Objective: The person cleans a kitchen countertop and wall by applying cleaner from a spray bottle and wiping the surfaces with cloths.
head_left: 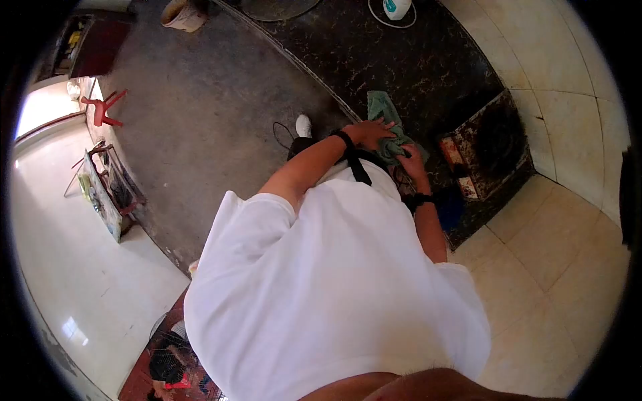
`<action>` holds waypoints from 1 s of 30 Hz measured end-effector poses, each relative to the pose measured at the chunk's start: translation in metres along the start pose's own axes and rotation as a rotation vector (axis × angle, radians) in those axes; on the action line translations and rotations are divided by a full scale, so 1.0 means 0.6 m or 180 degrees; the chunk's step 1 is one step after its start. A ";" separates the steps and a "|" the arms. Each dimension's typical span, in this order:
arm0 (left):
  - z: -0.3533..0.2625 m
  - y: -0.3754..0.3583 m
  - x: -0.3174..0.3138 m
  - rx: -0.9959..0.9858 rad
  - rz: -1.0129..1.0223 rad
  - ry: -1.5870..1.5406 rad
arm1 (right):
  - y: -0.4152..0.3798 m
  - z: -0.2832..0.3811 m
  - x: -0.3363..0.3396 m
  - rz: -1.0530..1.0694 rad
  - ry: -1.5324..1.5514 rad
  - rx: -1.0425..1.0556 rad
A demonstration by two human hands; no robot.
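Observation:
A crumpled green cloth [381, 105] lies along the near edge of the dark marbled counter [414, 73]. My left hand [372, 134] is on the cloth's left side, its fingers bent over the fabric. At the cloth's lower right, my right hand [412, 160] grips it with curled fingers. Part of the cloth is bunched between the two hands, and one end stretches away over the counter. Dark bands are around both wrists.
A grimy stove [495, 144] stands on the counter right of my hands. A white bottle [396, 8] is at the counter's far end. On the floor at left are a bucket [184, 16], a red stool [105, 108] and a leaning board [101, 197].

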State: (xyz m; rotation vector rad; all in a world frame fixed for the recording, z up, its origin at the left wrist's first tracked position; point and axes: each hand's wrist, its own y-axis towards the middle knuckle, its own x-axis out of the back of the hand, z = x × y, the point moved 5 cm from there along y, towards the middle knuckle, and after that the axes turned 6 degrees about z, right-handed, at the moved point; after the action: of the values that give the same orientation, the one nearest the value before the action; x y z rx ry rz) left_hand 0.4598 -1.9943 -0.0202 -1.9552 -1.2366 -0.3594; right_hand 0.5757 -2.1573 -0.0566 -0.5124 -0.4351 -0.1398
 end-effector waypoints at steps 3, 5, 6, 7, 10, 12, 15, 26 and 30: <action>0.028 -0.002 0.003 -0.0062 -0.0269 -0.0130 | -0.006 0.031 0.009 -0.0033 -0.0147 -0.0368; 0.068 -0.010 0.004 -0.0120 -0.0438 -0.0131 | 0.006 0.041 0.007 0.0042 -0.0273 -0.0636; 0.098 -0.016 0.013 0.0121 -0.0671 0.0253 | 0.020 0.017 -0.004 -0.0170 -0.0571 -0.0205; 0.121 -0.032 0.031 0.0361 -0.0895 0.0634 | 0.029 0.028 -0.007 -0.0380 -0.0863 0.0221; 0.187 -0.096 0.099 0.1001 -0.1384 0.0258 | 0.055 0.054 -0.017 -0.0342 -0.0921 0.0092; 0.237 -0.122 0.129 0.1224 -0.1406 0.0133 | 0.080 0.078 -0.031 -0.0426 -0.1165 0.0409; 0.313 -0.142 0.148 0.1645 -0.1575 0.0262 | 0.194 0.025 -0.096 -0.0308 -0.0795 0.0321; 0.542 -0.206 0.288 0.1376 -0.1075 0.0293 | 0.335 0.287 -0.168 -0.0822 -0.1283 0.0429; 0.563 -0.163 0.317 0.1409 -0.0788 0.0501 | 0.309 0.310 -0.177 -0.0642 -0.0679 -0.0106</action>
State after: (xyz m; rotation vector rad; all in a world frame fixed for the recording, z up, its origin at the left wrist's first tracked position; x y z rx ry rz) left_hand 0.4138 -1.6025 -0.0834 -1.3797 -1.3271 -0.3234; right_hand 0.4557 -1.9013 -0.0395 -0.5177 -0.6942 -0.2884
